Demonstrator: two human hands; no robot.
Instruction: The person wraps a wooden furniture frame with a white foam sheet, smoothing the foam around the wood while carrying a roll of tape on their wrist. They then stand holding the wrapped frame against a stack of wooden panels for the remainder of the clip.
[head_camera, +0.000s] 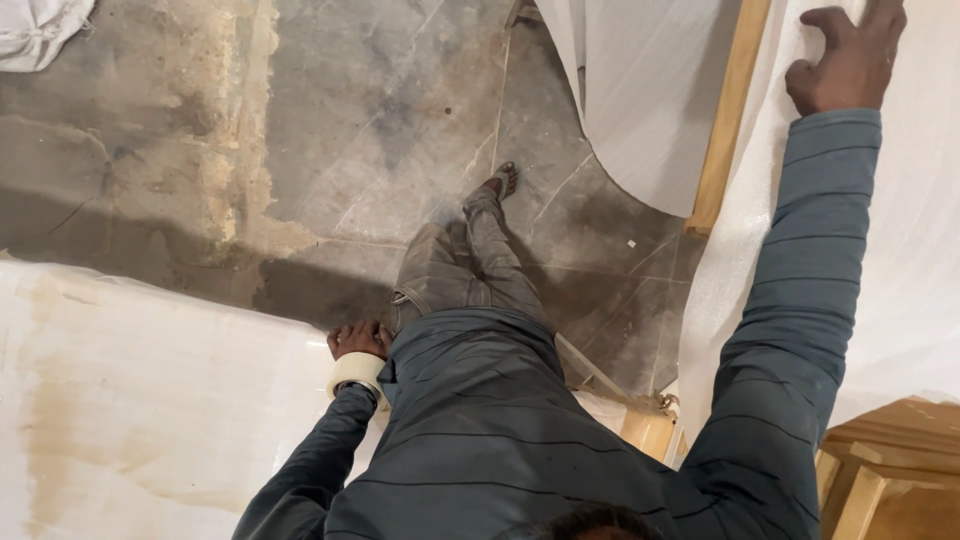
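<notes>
Overhead, right hand (848, 62) fingers spread on white wrapping (900, 250), left hand (358, 340) curled, tape roll (356, 372) around wrist.

workshop | bare concrete floor (380, 110) | wrapped wooden frames (730, 110)

A roll of pale, cream-coloured tape (356, 372) sits like a bracelet around the left wrist, low and left of centre in the frame, just behind the left hand (360, 339), whose closed knuckles press against the edge of a white plastic-wrapped panel (150, 400). That panel is stained tan in patches and fills the lower left. In the upper right, the right hand (850, 55) rests with fingers curled on a white foam-wrapped sheet (900, 250).
</notes>
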